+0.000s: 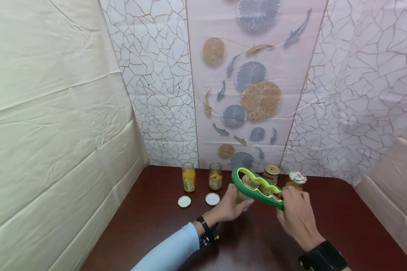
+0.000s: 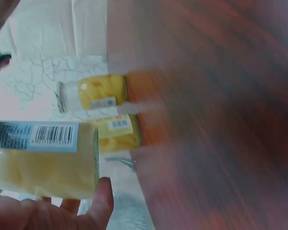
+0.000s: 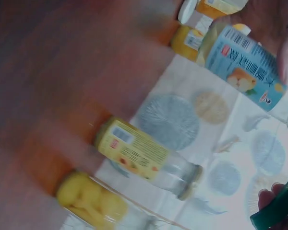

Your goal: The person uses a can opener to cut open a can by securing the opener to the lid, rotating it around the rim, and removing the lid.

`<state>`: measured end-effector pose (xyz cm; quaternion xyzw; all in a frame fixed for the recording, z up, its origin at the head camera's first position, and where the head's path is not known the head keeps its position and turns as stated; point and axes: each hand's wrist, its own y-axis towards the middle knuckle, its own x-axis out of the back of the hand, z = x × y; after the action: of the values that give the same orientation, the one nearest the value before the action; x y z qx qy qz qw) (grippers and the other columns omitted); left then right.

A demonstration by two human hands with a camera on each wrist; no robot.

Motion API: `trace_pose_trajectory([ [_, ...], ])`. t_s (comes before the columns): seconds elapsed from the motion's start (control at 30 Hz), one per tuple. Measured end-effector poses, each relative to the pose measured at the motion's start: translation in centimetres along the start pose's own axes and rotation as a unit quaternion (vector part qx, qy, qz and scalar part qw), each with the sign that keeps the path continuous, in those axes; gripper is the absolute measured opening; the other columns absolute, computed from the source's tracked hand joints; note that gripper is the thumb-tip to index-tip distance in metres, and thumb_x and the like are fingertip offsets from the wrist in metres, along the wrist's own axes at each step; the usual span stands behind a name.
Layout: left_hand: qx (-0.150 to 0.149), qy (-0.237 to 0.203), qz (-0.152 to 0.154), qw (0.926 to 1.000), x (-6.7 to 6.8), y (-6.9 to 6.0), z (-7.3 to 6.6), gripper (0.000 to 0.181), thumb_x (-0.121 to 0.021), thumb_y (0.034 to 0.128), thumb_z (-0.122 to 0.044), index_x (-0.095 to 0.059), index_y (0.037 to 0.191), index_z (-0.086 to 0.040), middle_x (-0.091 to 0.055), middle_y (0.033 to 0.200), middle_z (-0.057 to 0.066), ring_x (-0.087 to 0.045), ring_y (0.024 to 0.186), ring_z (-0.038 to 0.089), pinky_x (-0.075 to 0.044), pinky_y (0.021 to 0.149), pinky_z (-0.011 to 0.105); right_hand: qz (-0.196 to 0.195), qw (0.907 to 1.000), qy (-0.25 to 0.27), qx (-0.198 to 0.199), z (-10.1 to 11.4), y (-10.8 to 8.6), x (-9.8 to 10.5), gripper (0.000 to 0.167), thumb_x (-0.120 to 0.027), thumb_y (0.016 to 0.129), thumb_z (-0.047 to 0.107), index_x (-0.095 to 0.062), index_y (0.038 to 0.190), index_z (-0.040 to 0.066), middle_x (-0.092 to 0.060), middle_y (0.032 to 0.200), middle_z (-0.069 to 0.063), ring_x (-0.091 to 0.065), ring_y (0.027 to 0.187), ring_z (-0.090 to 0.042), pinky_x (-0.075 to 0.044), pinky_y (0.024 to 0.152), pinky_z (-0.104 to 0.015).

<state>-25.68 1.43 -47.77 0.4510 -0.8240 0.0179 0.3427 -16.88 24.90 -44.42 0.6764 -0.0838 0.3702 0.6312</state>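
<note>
My left hand (image 1: 228, 206) grips a jar (image 2: 50, 167) of pale fruit, its blue label (image 3: 245, 72) showing a barcode. A gold lid (image 1: 251, 182) tops this jar. In the head view, my right hand (image 1: 297, 210) holds a green pod-shaped jar opener (image 1: 257, 193) by its narrow end. The lid appears inside the opener's widest loop; whether the two touch, I cannot tell. Only the opener's green end (image 3: 273, 211) and some fingertips show in the right wrist view.
Two lidless jars of yellow fruit, a left one (image 1: 188, 180) and another (image 1: 215, 178), stand at the back. White-sided lids (image 1: 184, 201) lie before them. Behind the right hand stand a gold-lidded jar (image 1: 272, 171) and one with a patterned lid (image 1: 297, 177). Cloth walls border the table (image 1: 251, 244).
</note>
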Motion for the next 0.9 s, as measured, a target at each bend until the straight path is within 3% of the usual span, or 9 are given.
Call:
trace_pose_trajectory([
  [0.17, 0.031, -0.019, -0.017, 0.9992, -0.2, -1.0, -0.9, 0.064, -0.06, 0.1087, -0.049, -0.027, 0.163, -0.041, -0.044, 0.151, 0.004, -0.047, 0.13, 0.014, -0.047, 0.11, 0.042, 0.006, 0.9995, -0.016, 0.025, 0.2, 1.2, 0.1, 0.019, -0.07, 0.076, -0.003, -0.059, 0.09, 0.002, -0.065, 0.102, -0.022, -0.062, 0.094, -0.038, -0.043, 0.085, -0.053],
  [0.3, 0.037, -0.026, -0.024, 0.9987, -0.6, -1.6, -1.1, 0.064, -0.059, 0.1085, -0.051, -0.028, 0.164, -0.042, -0.038, 0.162, 0.003, -0.043, 0.143, 0.018, -0.045, 0.117, 0.048, 0.012, 0.9985, -0.036, 0.039, 0.4, 1.4, 0.1, 0.023, -0.073, 0.074, -0.003, -0.058, 0.09, 0.002, -0.064, 0.102, -0.022, -0.06, 0.093, -0.038, -0.043, 0.085, -0.054],
  [0.53, 0.059, -0.015, -0.02, 0.9979, -1.2, -2.5, -0.8, 0.066, -0.056, 0.1079, -0.057, -0.024, 0.165, -0.044, -0.041, 0.156, 0.006, -0.047, 0.141, 0.022, -0.046, 0.114, 0.051, 0.027, 0.9958, -0.071, 0.05, 0.2, 1.4, 0.1, 0.024, -0.077, 0.076, -0.001, -0.056, 0.088, 0.003, -0.063, 0.098, -0.022, -0.059, 0.09, -0.038, -0.045, 0.084, -0.054],
  [0.73, 0.067, -0.048, -0.026, 0.9963, -1.4, -2.8, -1.0, 0.066, -0.06, 0.1075, -0.053, -0.028, 0.164, -0.042, -0.028, 0.173, 0.005, -0.032, 0.16, 0.028, -0.038, 0.124, 0.06, 0.036, 0.994, -0.083, 0.061, 0.2, 1.3, 0.3, 0.028, -0.08, 0.075, 0.0, -0.055, 0.086, 0.003, -0.062, 0.097, -0.022, -0.058, 0.089, -0.038, -0.044, 0.083, -0.053],
  [0.9, 0.064, -0.067, -0.032, 0.9952, -1.4, -2.9, -1.1, 0.065, -0.063, 0.1068, -0.048, -0.033, 0.163, -0.038, -0.035, 0.168, 0.005, -0.039, 0.155, 0.023, -0.041, 0.122, 0.055, 0.048, 0.9916, -0.098, 0.069, 0.3, 1.6, 0.5, 0.031, -0.081, 0.074, -0.001, -0.054, 0.087, 0.003, -0.059, 0.095, -0.02, -0.055, 0.087, -0.037, -0.043, 0.083, -0.052],
])
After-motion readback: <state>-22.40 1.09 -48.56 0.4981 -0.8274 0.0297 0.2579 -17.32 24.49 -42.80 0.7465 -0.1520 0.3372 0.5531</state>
